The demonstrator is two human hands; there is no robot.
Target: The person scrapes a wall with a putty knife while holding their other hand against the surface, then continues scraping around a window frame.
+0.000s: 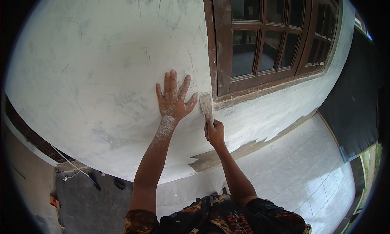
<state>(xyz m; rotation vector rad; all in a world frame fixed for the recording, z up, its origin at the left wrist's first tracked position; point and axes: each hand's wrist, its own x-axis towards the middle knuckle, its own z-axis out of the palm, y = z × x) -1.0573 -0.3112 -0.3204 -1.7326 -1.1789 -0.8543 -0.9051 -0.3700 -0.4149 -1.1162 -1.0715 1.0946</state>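
Note:
My left hand [174, 100] lies flat on the white, patchy wall [113, 71] with its fingers spread, and pale dust coats its wrist and forearm. To its right, my right hand [214, 131] is closed around a putty knife [206, 105]. The knife's broad, whitish blade points up and rests against the wall, close to the lower left corner of the brown window frame [217, 51]. My left thumb is just left of the blade. Thin scratches and a crack run down the wall above my fingers.
Dark panes [243, 53] fill the wooden window at upper right. Below the wall, a bare grey strip [227, 154] meets the light tiled floor [284, 173]. A dark sheet [351, 96] hangs at far right. Dark tiles [89, 201] and a thin pole [71, 163] are at lower left.

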